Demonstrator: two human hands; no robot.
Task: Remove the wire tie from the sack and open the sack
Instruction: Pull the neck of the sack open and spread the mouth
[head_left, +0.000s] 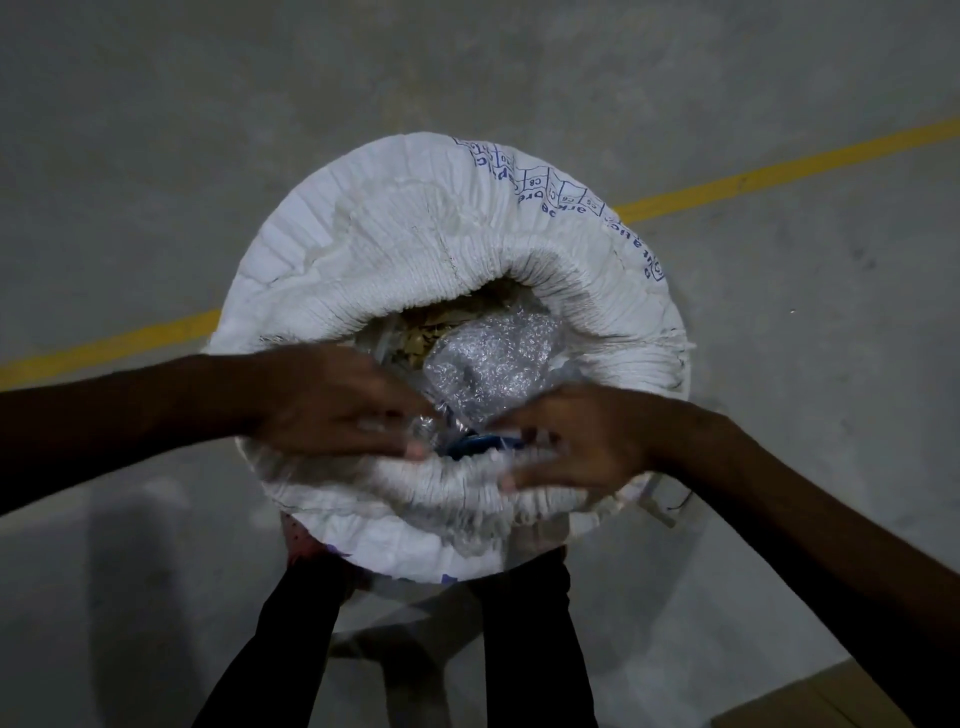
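A large white woven sack (415, 244) with blue print stands upright on the floor, seen from above. Its mouth is open and its rim is rolled outward. Inside lies a clear plastic liner (493, 364) over brownish contents (421, 332). My left hand (332, 400) rests on the near left rim, its fingers on the liner's edge. My right hand (576, 441) lies on the near right rim, its fingers pressing the gathered fabric. A small blue thing (472, 446) shows between the two hands. No wire tie can be made out.
The sack stands on a grey concrete floor (779, 364) crossed by a yellow painted line (779, 169). My legs in dark trousers (524, 639) are right below the sack. A cardboard-coloured edge (810, 701) shows at the bottom right.
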